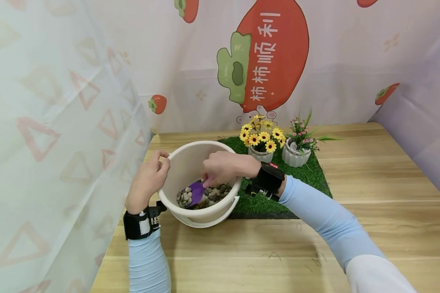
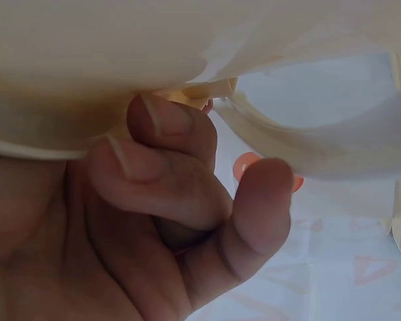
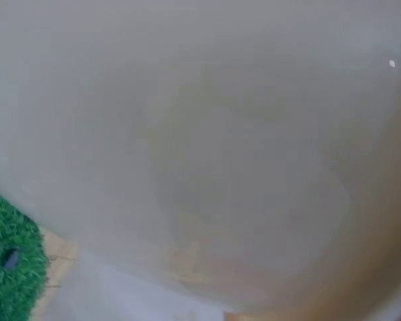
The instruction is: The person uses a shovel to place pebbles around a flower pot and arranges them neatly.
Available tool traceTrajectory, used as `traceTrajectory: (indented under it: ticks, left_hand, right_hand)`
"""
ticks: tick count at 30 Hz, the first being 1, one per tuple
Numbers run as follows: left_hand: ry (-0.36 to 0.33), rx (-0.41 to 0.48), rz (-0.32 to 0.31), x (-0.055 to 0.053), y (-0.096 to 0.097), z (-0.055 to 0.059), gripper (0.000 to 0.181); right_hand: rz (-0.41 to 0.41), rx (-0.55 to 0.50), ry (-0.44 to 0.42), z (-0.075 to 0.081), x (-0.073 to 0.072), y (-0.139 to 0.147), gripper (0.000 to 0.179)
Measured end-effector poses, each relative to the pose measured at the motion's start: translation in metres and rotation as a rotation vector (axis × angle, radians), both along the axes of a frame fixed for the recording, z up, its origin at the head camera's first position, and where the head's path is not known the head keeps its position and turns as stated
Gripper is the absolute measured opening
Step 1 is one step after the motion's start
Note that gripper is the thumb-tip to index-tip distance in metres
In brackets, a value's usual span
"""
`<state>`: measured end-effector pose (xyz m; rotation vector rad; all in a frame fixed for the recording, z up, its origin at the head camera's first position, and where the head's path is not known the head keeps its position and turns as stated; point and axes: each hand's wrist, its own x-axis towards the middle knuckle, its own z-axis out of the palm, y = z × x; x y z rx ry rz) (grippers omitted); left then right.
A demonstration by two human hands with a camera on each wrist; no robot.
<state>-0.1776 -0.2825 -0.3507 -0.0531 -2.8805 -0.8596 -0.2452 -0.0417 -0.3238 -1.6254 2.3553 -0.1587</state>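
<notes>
A cream plastic bucket (image 1: 179,173) stands on the table, with grey and brown pebbles (image 1: 218,195) lying at its bottom. My left hand (image 1: 147,181) grips the bucket's rim on the left side; its curled fingers (image 2: 164,177) show against the outer wall in the left wrist view. Reaching in over the right rim, my right hand (image 1: 221,166) holds a small purple shovel by its pink handle. The shovel's purple blade (image 1: 196,193) points down among the pebbles. The bucket's pale outer wall (image 3: 207,147) fills most of the right wrist view, which does not show the right hand's fingers.
A green turf mat (image 1: 267,205) lies right of the bucket. At its back stand a white pot of yellow flowers (image 1: 261,137) and a ribbed white pot (image 1: 295,156) with pink flowers. The bucket's handle (image 1: 209,223) hangs down in front. A printed curtain (image 1: 190,81) borders the wooden table.
</notes>
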Motion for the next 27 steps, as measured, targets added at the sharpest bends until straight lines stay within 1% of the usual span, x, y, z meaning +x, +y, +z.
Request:
traceTrajectory:
  ticks: [5,8,12,16,18,23,27]
  left_hand:
    - [0.009,-0.001,0.0,0.0,0.001,-0.001,0.037]
    - [0.006,-0.005,0.004,-0.001,0.001,-0.002,0.038]
    - [0.007,-0.012,0.007,-0.001,0.002,-0.004,0.038]
    - [0.009,-0.012,0.004,-0.003,0.003,-0.005,0.036]
    - [0.002,-0.003,0.001,-0.003,0.003,-0.004,0.036]
    - [-0.027,0.009,0.008,-0.003,0.002,-0.002,0.038]
    - [-0.033,0.004,0.017,-0.002,0.002,-0.002,0.038]
  right_hand:
    - [-0.006,-0.057,0.038,0.005,0.001,0.006,0.016]
    - [-0.014,-0.097,0.049,0.006,0.001,0.01,0.013]
    - [-0.024,-0.14,0.066,0.004,0.001,0.017,0.012]
    - [-0.055,-0.186,0.08,0.001,0.001,0.023,0.015]
    - [-0.067,-0.212,0.114,0.0,0.003,0.026,0.017]
    - [-0.094,-0.247,0.242,-0.001,0.009,0.029,0.02]
    - [-0.13,-0.276,0.259,-0.001,0.014,0.031,0.022]
